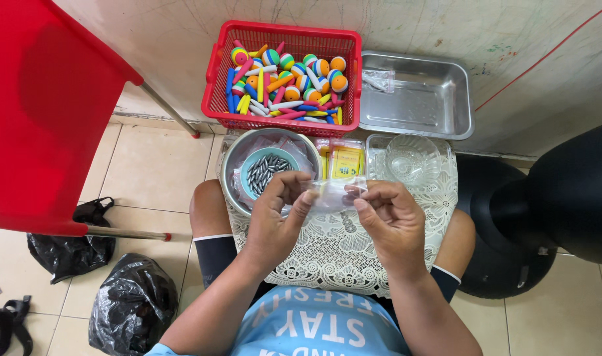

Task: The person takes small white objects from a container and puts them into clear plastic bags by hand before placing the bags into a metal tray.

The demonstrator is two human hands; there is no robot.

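A small clear plastic bag (332, 192) is pinched between the left hand (274, 221) and right hand (393, 217), both grips closed on its edges, above the lace cloth (334, 254), just beside the bowl of grey weights (266, 170), within easy reach.

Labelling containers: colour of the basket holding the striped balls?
Red basket, plastic mesh; clearest in the head view.

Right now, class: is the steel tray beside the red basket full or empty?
Nearly empty. The steel tray shows bare metal across its floor, with only a small clear plastic bag lying in its far left corner, next to the red basket of coloured floats.
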